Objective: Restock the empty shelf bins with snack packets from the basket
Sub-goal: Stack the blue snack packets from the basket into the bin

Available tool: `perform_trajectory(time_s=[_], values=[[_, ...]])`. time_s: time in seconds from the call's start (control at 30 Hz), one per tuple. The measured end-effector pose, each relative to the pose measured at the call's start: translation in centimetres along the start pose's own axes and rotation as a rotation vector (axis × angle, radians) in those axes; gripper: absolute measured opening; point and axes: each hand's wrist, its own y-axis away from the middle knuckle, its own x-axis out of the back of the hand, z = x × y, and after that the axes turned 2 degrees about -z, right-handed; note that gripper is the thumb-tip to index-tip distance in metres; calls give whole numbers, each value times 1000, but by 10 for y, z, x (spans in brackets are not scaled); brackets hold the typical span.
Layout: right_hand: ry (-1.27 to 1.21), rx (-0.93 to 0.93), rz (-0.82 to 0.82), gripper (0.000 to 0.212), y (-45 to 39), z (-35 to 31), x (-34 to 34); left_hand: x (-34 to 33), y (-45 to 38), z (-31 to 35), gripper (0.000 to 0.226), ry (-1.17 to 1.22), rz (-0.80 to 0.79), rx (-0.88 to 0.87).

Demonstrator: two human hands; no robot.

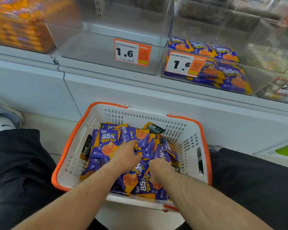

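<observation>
A white basket with an orange rim sits on the floor between my knees, full of purple and orange snack packets. My left hand is dug into the middle of the pile, its fingers curled round a bunch of packets. My right hand is pushed down among the packets beside it, its fingers hidden in the pile. Above stands a clear, empty shelf bin with a 1.6 price tag. To its right, a clear bin holds several of the same purple packets.
At the upper left is a bin of orange packets, blurred. A bin of pale sweets stands at the far right. The white shelf base runs behind the basket. A shoe rests at the left edge.
</observation>
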Motion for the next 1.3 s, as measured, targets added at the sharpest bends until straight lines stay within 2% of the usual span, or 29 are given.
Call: perform_trajectory(time_s=[0.07, 0.13, 0.23, 0.33, 0.43, 0.47, 0.53, 0.6, 0.67, 0.73, 0.83, 0.93, 1.0, 1.1, 1.2, 1.23, 1.3], values=[[10, 21, -41, 10, 0, 1, 5, 1, 0, 2, 62, 32, -8, 4], [28, 46, -119, 21, -1, 10, 17, 2, 0, 5, 63, 105, -18, 22], [99, 68, -147, 32, 11, 30, 52, 5, -3, 11, 66, 261, -36, 91], [45, 70, -85, 19, 33, 58, 103, 7, -7, 18, 70, 416, -31, 154], [-212, 81, 81, 20, 49, 89, 146, 10, -7, 32, 71, 596, -16, 164], [-339, 89, 160, 20, 57, 96, 158, 12, -5, 39, 64, 644, 3, 153], [-670, 123, 290, 18, 72, 104, 172, 17, -2, 58, 34, 779, 43, 94], [-949, 169, 377, 20, 85, 108, 179, 20, -1, 76, 31, 893, 120, -6], [-1087, 196, 436, 23, 91, 110, 182, 29, 0, 94, 24, 936, 231, -160], [-1122, 199, 525, 24, 96, 107, 184, 38, -1, 111, 30, 949, 317, -268], [-932, 159, 742, 35, 110, 96, 195, 54, -7, 133, 37, 924, 398, -360], [-603, 187, 908, 70, 125, 86, 203, 69, -13, 153, 42, 917, 418, -423], [-493, 208, 1007, 86, 129, 81, 206, 78, -17, 167, 42, 918, 412, -451], [-537, 180, 1161, 80, 129, 85, 218, 89, -21, 189, 38, 832, 424, -547], [-585, 126, 1280, 76, 130, 107, 243, 101, -22, 215, 20, 714, 440, -736], [-600, 80, 1299, 74, 130, 120, 255, 105, -25, 221, 22, 600, 493, -784], [-582, -73, 1279, 73, 129, 151, 282, 110, -40, 229, 50, 196, 667, -799]])
